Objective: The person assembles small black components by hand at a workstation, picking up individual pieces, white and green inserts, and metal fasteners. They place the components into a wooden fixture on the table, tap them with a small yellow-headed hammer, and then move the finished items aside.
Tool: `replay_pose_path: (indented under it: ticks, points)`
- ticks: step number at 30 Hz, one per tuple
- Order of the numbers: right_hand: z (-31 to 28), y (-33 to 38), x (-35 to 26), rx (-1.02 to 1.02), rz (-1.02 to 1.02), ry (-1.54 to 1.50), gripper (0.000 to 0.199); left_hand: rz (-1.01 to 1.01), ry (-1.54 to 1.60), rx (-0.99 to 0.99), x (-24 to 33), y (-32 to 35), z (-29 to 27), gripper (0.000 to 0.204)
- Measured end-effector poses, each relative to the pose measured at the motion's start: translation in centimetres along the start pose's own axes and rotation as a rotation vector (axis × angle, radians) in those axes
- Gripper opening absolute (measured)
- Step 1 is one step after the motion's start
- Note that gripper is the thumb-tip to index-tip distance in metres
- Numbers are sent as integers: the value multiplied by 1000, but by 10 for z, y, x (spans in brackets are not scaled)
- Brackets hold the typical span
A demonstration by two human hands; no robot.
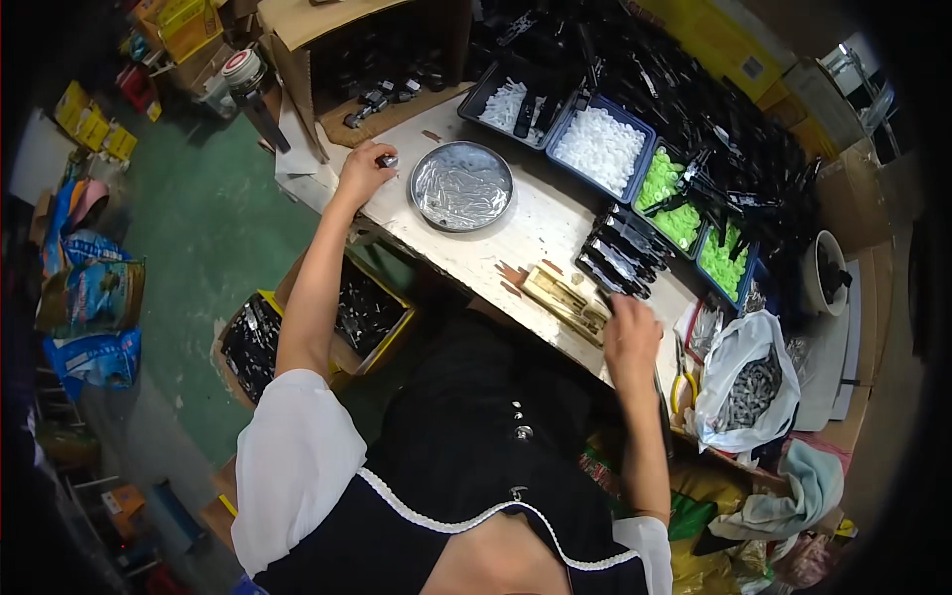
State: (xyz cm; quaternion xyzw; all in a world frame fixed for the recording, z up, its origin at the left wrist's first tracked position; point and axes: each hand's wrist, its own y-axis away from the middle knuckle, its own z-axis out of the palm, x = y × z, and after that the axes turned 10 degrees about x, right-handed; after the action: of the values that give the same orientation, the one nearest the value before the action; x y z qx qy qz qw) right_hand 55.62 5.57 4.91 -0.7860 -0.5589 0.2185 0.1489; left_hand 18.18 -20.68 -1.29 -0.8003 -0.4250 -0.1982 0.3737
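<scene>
Beside the round metal dish (415, 203), my left hand (363, 177) is closed, its fingertips pinching a small dark, shiny piece (387, 160). The dish holds many thin silvery pins (461, 188). At the front edge of the table, my right hand (633, 339) is curled at the right end of a brass-coloured fixture (557, 297). What its fingers hold, if anything, is hidden. Just beyond the fixture lies a row of black, glossy parts (623, 250).
Along the back stand trays of white pieces (602, 149) and green pieces (658, 181), with a heap of black parts (734, 129) behind. A cardboard box (307, 94) stands far left. Yellow-handled pliers (683, 389) and a white bag (716, 402) of grey pieces lie right.
</scene>
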Motion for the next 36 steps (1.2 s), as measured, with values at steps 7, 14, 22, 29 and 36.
replay_pose_path:
  ticks: [7, 14, 22, 29, 36]
  points:
    - [35, 20, -38, -3, -92, -24, 44, -35, -85, 0, -27, -9, 3, 34]
    - [66, 0, -64, 10, -138, 25, 47, -498, 856, -127, 79, 26, -23, 25]
    - [54, 5, -52, 125, -46, -242, 31, -285, 642, -645, 180, 74, 36, 19]
    - [43, 25, -31, 285, 58, -288, 30, 110, 149, -742, 227, 83, 68, 19]
    - [48, 31, -31, 280, 76, -242, 31, -28, 181, -746, 204, 81, 76, 17]
